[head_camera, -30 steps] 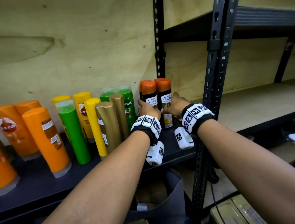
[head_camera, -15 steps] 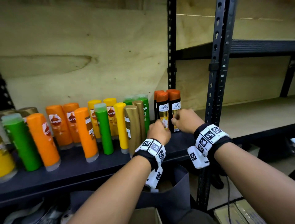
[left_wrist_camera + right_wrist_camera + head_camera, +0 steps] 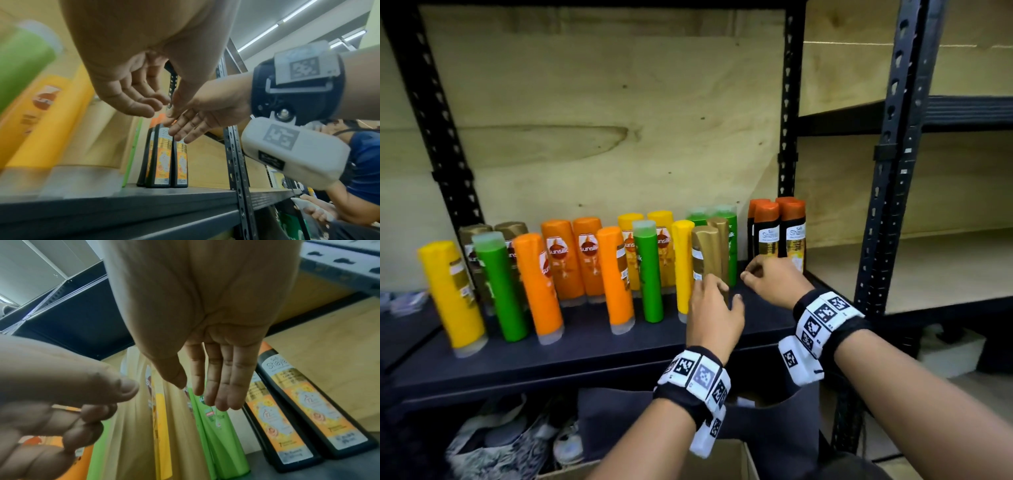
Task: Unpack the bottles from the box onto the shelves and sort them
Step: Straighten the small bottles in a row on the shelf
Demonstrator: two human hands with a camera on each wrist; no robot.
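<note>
Black bottles with orange caps (image 3: 779, 233) (image 3: 162, 155) (image 3: 308, 410) stand grouped at the right end of the dark shelf (image 3: 585, 346). Left of them stand gold bottles (image 3: 705, 250), green bottles (image 3: 647, 274), and several yellow and orange ones. My left hand (image 3: 719, 291) (image 3: 152, 104) hovers just in front of the gold bottles, fingers loosely curled and holding nothing. My right hand (image 3: 756, 274) (image 3: 209, 394) hangs in front of the black bottles with straight fingers, empty.
A black upright post (image 3: 887, 171) stands right of my right hand, with a bare wooden shelf (image 3: 928, 267) beyond it. Below the shelf are a dark bag (image 3: 619, 418) and a cardboard box (image 3: 722, 459). Another person in blue (image 3: 363, 162) is at the right.
Both hands have let go of the black bottles and drawn back. My left hand has shifted left to the gold bottles. More of the shelf's left side has come into view.
</note>
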